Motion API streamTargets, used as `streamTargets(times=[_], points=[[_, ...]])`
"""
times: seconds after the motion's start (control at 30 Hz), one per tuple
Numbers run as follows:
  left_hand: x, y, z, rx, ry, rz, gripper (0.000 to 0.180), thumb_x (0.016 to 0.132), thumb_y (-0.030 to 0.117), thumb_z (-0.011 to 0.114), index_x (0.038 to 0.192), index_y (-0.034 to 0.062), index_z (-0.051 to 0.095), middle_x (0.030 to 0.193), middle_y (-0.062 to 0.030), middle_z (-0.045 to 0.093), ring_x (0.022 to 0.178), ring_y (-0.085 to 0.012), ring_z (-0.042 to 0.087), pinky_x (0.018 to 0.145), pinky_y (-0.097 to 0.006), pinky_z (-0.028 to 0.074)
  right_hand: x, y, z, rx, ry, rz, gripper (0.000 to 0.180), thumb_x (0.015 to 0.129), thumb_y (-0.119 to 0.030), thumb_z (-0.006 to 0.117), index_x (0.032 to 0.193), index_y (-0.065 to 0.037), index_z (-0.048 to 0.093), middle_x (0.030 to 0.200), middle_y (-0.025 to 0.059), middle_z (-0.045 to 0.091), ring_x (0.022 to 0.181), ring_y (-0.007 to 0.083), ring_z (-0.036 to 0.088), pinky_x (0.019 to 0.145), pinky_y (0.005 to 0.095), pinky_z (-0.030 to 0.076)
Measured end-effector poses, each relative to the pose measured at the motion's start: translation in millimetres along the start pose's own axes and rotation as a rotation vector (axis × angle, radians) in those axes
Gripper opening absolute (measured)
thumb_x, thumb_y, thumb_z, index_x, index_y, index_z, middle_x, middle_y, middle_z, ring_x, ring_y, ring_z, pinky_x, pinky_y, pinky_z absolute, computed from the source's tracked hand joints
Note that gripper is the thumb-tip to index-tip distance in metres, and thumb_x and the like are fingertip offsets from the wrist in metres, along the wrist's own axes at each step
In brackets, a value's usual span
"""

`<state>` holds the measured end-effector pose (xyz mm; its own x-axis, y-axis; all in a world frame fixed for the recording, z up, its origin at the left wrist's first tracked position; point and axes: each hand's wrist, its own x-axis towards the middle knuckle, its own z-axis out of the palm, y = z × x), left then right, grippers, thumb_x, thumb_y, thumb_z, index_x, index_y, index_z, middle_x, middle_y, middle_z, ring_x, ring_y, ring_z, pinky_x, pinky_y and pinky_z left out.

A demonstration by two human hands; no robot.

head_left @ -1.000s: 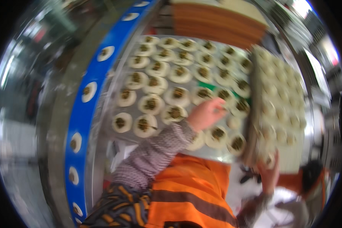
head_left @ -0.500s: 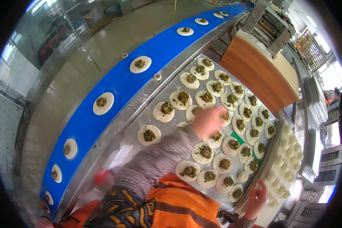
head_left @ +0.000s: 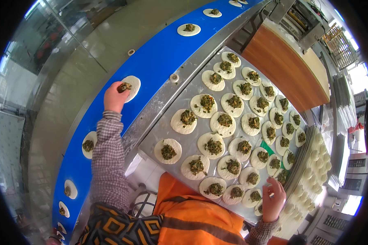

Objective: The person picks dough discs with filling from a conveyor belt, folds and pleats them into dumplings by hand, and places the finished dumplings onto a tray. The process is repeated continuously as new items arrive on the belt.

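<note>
Over the blue conveyor belt (head_left: 157,67), my left hand (head_left: 114,98) has its fingers pinched on a clump of chopped green filling (head_left: 124,87). The clump rests against a white dough round (head_left: 132,83) on the belt. My right hand (head_left: 274,200) is raised at the near right corner of a metal tray (head_left: 159,130), fingers bent and thumb apart, with nothing visible in it. A filled dough round (head_left: 255,196) lies beside it on the tray; what is right behind the hand is hidden. Many flat dough rounds topped with filling cover the tray.
More filled rounds (head_left: 189,29) sit along the belt. Right of the tray, small dough balls (head_left: 310,167) rest on stacked boards. A wooden-sided table (head_left: 282,61) and a metal machine (head_left: 298,20) stand at the far right. The belt's metal edge (head_left: 151,110) runs beside the tray.
My left hand has swung from above the tray leftward to the dough round on the belt. My right hand has risen slightly. The view has shifted, and rounds on the belt appear nearer.
</note>
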<state>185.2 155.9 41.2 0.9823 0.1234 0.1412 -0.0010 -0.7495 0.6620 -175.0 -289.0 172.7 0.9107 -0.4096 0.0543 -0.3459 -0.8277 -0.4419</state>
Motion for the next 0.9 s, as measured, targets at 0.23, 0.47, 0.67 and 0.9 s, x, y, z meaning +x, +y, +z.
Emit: streamTargets(times=[0.23,0.47,0.67,0.9], points=[[-1.1,-57.2,-59.0,-0.047,-0.299,-0.251,0.058,0.08,0.034,0.073,0.12,-0.0054,0.056,0.113,-0.0135,0.063,0.102,-0.0197,0.059,0.085,-0.033,0.049,-8.3,6.2,9.4,-0.011,-0.006,-0.048,0.031,0.07,0.003,0.07,0.101,-0.001,0.066,0.095,0.0087,0.069,0.059,0.0111,0.06,0.055,0.0246,0.05],[-10.8,-77.0,-111.3,0.083,-0.606,-0.59,0.055,0.083,0.034,0.072,0.118,-0.0042,0.054,0.119,-0.018,0.058,0.108,-0.025,0.058,0.085,-0.041,0.051,-19.7,13.3,11.8,0.037,0.039,-0.109,0.031,0.071,0.002,0.071,0.101,-0.002,0.066,0.095,0.0094,0.069,0.059,0.0127,0.06,0.054,0.0256,0.05],[-52.8,-85.5,-130.4,-0.582,-0.651,-0.803,0.038,0.089,0.014,0.064,0.121,-0.0034,0.052,0.111,-0.0165,0.064,0.098,-0.0264,0.065,0.08,-0.041,0.056,-21.1,8.5,10.5,0.096,0.016,-0.171,0.03,0.073,0.0,0.07,0.103,-0.001,0.064,0.096,0.0109,0.068,0.063,0.0161,0.062,0.056,0.0274,0.052],[-109.0,-31.8,-164.7,-0.774,-0.531,-0.629,0.043,0.092,0.014,0.058,0.129,-0.001,0.044,0.12,-0.0153,0.06,0.105,-0.0262,0.063,0.086,-0.043,0.054,7.5,-48.7,15.5,0.292,-0.088,-0.311,0.026,0.075,0.0,0.069,0.101,-0.001,0.066,0.092,0.0138,0.068,0.068,0.0225,0.066,0.06,0.0307,0.053]])
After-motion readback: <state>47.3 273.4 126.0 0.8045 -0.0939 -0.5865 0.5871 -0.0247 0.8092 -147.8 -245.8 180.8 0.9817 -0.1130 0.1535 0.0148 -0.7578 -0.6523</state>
